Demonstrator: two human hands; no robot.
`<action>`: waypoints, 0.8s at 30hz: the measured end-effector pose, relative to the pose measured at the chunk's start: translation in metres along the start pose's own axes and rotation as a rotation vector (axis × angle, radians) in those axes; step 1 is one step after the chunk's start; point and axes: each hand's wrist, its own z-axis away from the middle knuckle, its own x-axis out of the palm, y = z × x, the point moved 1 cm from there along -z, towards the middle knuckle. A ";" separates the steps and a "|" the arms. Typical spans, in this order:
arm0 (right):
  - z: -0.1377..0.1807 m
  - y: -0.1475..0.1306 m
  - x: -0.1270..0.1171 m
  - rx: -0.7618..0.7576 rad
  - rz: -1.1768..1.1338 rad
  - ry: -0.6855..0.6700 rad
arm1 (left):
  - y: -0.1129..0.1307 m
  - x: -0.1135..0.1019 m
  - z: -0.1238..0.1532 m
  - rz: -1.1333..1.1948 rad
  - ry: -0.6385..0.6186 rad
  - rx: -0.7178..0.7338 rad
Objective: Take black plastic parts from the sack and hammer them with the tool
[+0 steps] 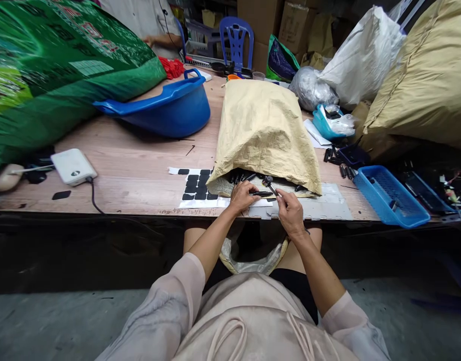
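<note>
My left hand (242, 196) is closed around a slim black stick-like part (261, 193) at the table's front edge. My right hand (289, 209) pinches another small black part with a round head (269, 182), held close to the first. Both hands work just in front of the open mouth of a tan woven sack (264, 130) lying on the table, with several similar black parts (240, 177) spilling from it. A white sheet of black adhesive pads (198, 188) lies just left of my left hand.
A blue basin (166, 108), a big green sack (45, 70) and a white adapter with cable (72, 166) are on the left. A blue basket (390, 196) sits right. Another person (151, 22) is at the far end. A plastic bag (249, 260) hangs below the table.
</note>
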 end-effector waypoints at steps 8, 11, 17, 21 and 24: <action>0.011 -0.010 0.011 0.012 0.191 -0.099 | -0.001 0.002 0.000 -0.022 0.004 -0.011; 0.015 -0.001 0.014 0.054 0.232 -0.167 | -0.001 0.003 -0.001 -0.016 0.010 -0.010; -0.001 -0.002 -0.002 0.032 0.112 -0.038 | -0.003 0.002 -0.001 0.028 0.004 -0.002; 0.001 -0.004 -0.006 0.025 0.111 0.025 | -0.001 0.001 0.000 0.008 0.006 -0.007; 0.009 0.001 0.000 0.034 0.174 -0.046 | 0.001 0.000 0.002 -0.015 0.003 -0.007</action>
